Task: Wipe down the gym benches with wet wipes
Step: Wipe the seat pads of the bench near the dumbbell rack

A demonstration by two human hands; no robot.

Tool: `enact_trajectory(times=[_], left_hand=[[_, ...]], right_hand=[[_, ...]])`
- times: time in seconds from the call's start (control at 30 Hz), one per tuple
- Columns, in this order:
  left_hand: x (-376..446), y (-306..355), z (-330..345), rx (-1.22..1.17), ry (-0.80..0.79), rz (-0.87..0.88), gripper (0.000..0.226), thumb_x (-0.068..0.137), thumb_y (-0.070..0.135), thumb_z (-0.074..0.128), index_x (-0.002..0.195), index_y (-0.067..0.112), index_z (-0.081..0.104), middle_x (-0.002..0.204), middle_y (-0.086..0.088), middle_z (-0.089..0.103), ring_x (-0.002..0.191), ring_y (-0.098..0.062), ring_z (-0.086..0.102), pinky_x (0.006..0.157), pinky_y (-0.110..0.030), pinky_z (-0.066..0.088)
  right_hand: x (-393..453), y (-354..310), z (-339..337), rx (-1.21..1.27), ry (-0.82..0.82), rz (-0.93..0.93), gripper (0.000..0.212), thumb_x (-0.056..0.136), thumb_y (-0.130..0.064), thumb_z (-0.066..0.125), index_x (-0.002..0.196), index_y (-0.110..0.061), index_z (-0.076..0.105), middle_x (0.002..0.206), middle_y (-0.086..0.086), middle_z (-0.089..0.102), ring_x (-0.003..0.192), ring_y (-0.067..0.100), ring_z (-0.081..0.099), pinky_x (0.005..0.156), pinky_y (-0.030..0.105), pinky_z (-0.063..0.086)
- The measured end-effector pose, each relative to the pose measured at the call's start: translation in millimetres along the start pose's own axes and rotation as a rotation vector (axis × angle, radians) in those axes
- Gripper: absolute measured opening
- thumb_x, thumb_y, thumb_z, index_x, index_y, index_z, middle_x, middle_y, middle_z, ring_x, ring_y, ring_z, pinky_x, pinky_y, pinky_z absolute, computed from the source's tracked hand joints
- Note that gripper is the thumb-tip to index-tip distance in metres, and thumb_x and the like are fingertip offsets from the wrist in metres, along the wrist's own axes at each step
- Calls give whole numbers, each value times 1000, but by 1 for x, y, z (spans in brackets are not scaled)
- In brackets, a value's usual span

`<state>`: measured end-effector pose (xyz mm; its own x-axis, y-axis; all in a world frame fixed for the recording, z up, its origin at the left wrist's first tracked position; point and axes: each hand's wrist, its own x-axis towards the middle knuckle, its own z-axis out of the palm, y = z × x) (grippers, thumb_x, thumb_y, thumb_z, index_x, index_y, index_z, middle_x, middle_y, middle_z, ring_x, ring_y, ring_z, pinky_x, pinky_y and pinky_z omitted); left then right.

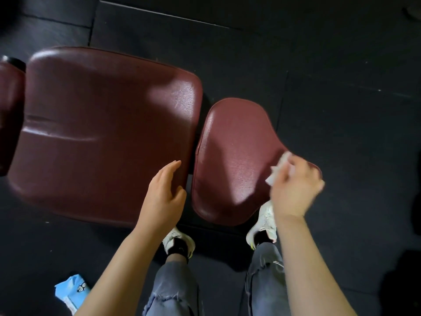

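Two maroon pads make up the bench: on the small seat pad (234, 160), the right hand (296, 185) pinches a white wet wipe (279, 167) at its right edge; the left hand (164, 197), fingers straight, rests on the large pad (102, 133); a blue wipes pack (70, 293) lies on the floor

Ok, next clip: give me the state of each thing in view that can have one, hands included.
Left hand: open, fingers resting on the near corner of the large pad.
Right hand: blurred, gripping a wet wipe.
Wet wipe: crumpled, at the right edge of the small seat pad.
Small seat pad: glossy, sheen near its front.
Large pad: creased, nothing lying on it.
Wipes pack: on the floor, partly hidden by the left arm; open or closed unclear.
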<state>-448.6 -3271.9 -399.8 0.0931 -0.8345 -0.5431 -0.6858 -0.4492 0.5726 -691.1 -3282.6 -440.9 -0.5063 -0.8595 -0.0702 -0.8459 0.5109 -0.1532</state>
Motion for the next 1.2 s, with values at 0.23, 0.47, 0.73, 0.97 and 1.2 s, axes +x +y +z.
enact_trajectory(times=[0.23, 0.47, 0.73, 0.97, 1.2], left_hand=[[4, -2, -6, 21, 37, 7, 59, 90, 3, 53, 144, 23, 42, 146, 8, 44, 137, -8, 36, 111, -26, 30], [5, -3, -4, 9, 7, 10, 60, 89, 3, 53, 145, 24, 42, 146, 9, 44, 137, -7, 36, 108, -22, 28], [10, -2, -1, 25, 14, 27, 60, 89, 3, 53, 145, 22, 42, 147, 8, 43, 137, -6, 35, 109, -20, 26], [13, -8, -1, 190, -67, 133, 64, 88, 1, 54, 148, 17, 39, 152, 1, 40, 141, -15, 33, 118, -33, 27], [16, -15, 4, 412, -245, 264, 75, 84, 48, 21, 153, 21, 26, 159, 4, 27, 148, -19, 21, 121, -38, 17]], right_hand=[[8, -116, 29, 62, -218, -690, 12, 79, -13, 59, 75, -24, 62, 65, -4, 60, 68, 25, 52, 63, 34, 20], [34, 72, -21, -167, -20, -88, 8, 83, -8, 57, 86, -5, 64, 66, 18, 61, 67, 37, 56, 68, 44, 39], [22, -110, 32, 144, -109, -440, 13, 79, -10, 66, 87, -19, 70, 72, 6, 66, 68, 31, 57, 65, 34, 28], [45, -55, 12, -57, -208, -526, 12, 74, -14, 58, 78, -25, 61, 65, -1, 64, 67, 29, 57, 64, 36, 35], [59, -59, 30, 93, -102, -138, 15, 92, -17, 53, 100, -18, 66, 84, 8, 70, 83, 34, 58, 74, 40, 36]])
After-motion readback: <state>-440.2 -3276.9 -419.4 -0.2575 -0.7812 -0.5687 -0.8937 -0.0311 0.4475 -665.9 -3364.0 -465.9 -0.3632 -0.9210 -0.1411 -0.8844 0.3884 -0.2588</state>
